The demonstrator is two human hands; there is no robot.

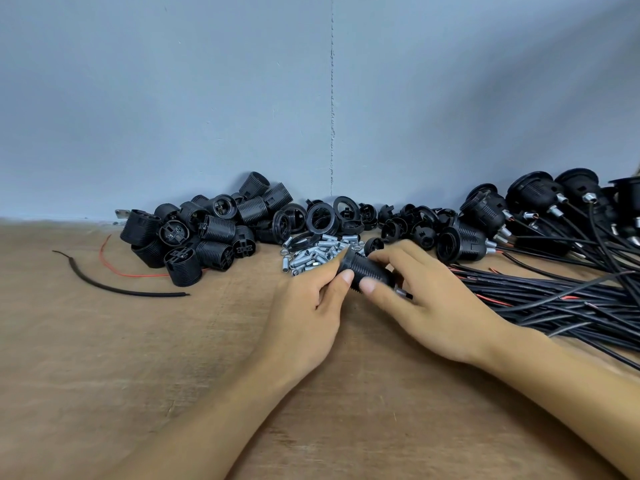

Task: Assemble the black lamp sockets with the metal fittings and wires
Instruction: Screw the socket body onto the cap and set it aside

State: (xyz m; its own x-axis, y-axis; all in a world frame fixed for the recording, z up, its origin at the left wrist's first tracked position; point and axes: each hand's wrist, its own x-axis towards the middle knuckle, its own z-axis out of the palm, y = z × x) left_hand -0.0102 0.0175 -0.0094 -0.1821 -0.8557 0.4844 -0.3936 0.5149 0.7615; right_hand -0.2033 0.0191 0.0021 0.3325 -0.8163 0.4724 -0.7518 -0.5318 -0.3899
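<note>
holding one black socket [367, 271] down near the worktop [138, 375], just in front of the heap of metal fittings [311, 255], the person has it between both hands: the grip of the left hand [310, 306] pinches the wide end with thumb and fingers, and the grip of the right hand [427, 299] is curled round the threaded body, near the small metal fitting [401, 292] that sticks out at the narrow end. i judge the danger is a twist that goes crooked, so the thread jams, or a slip of the fingers on the ribbed plastic, so the socket drops among the loose fittings. the bundle of wires [554, 301] lies near the right wrist and can catch on it. the worktop is a brown, rough-looking board; on it lie also a pile of empty sockets [204, 233], black rings [317, 216], finished sockets with wires [512, 213] and two loose wire pieces [114, 287]. behind stands a plain grey-blue wall [173, 98] with one vertical seam [332, 98].
</note>
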